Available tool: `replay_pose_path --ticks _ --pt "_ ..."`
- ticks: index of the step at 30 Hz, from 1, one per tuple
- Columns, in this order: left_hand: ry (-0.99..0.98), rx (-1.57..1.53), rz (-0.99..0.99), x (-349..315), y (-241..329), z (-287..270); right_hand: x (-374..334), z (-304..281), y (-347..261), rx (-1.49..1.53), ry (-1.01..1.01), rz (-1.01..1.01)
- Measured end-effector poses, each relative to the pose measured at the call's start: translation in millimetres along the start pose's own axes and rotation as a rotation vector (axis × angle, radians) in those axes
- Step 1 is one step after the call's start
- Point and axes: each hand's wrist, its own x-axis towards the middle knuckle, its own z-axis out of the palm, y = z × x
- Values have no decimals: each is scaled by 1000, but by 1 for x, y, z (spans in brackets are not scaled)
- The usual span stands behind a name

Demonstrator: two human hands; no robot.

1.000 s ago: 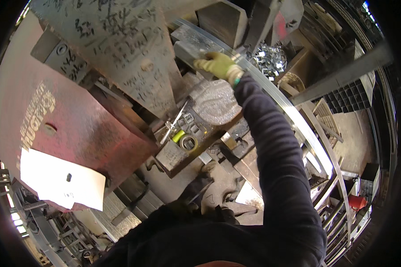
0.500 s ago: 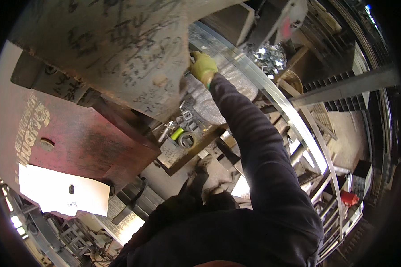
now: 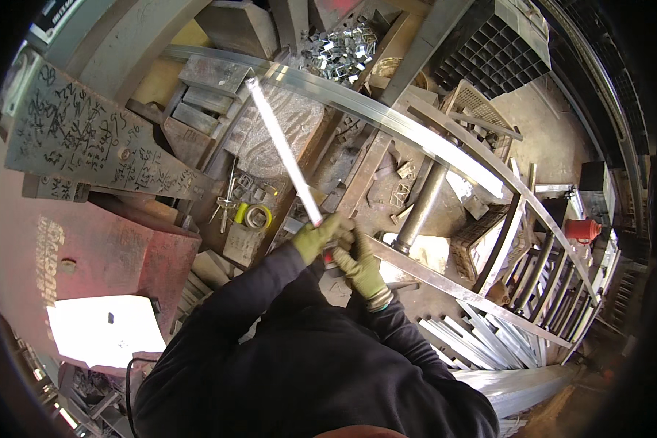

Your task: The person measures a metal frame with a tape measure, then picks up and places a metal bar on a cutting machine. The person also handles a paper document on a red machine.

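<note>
And there was the strip (image 3: 285, 153), bright and narrow, slanting from right of the tape roll (image 3: 266, 218) up to well above it! The gloved left hand (image 3: 312, 239) was clenched around its lower end, right of the roll; the right hand (image 3: 363, 270) curled close beside, though whether it gripped anything, I couldn't tell. Light and springy, by the look of it, smooth, apt to bend if pushed: that lower end seemed the spot to hold. Above the roll, a crinkled silvery pad (image 3: 274, 139); farther up and right, angular shiny metal clips (image 3: 343, 52); off left, a scuffed red box (image 3: 128, 248).
</note>
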Motion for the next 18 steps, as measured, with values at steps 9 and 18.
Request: replay_pose_path --ticks 9,18 --pt "17 338 -145 64 62 121 -54 -117 -23 335 165 153" --pt "45 396 31 42 113 106 -168 -225 46 103 -320 490"
